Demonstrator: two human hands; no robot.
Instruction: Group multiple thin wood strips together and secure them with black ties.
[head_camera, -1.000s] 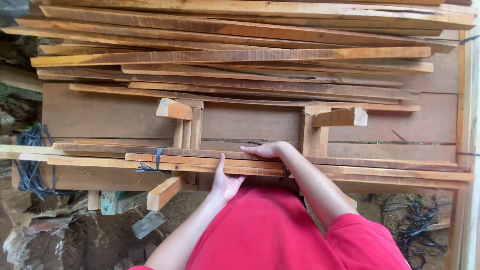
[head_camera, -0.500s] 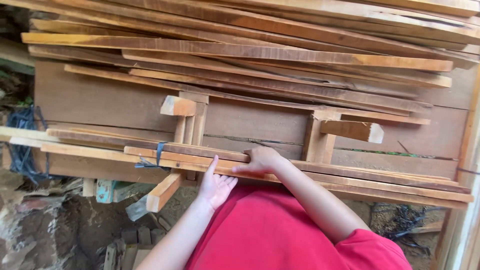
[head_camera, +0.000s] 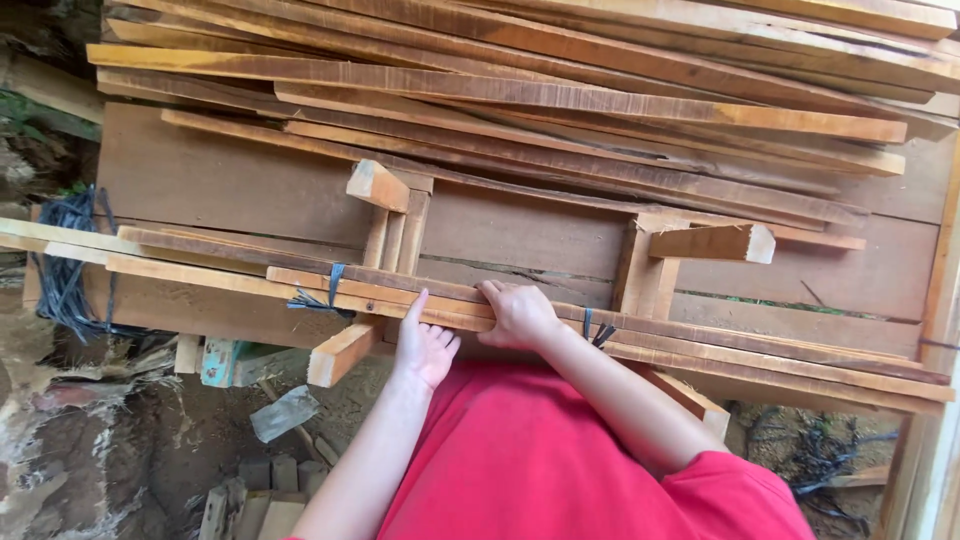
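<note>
Under both hands (head_camera: 515, 315) — seemingly touching — bundled slats (head_camera: 700, 345).

bare board (head_camera: 230, 195) open beyond the bundled slats (head_camera: 700, 345), two upright brackets (head_camera: 392, 230) and stacked planks (head_camera: 560, 95) blocking

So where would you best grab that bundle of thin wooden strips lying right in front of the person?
Probably mid-length, from the near edge, where the left hand and right hand already rest. The bundle of strips is long, thin and lies flat across the workbench, with its near edge overhanging, so fingers can likely curl under it. Gripping between the dark ties should keep it balanced.
</note>
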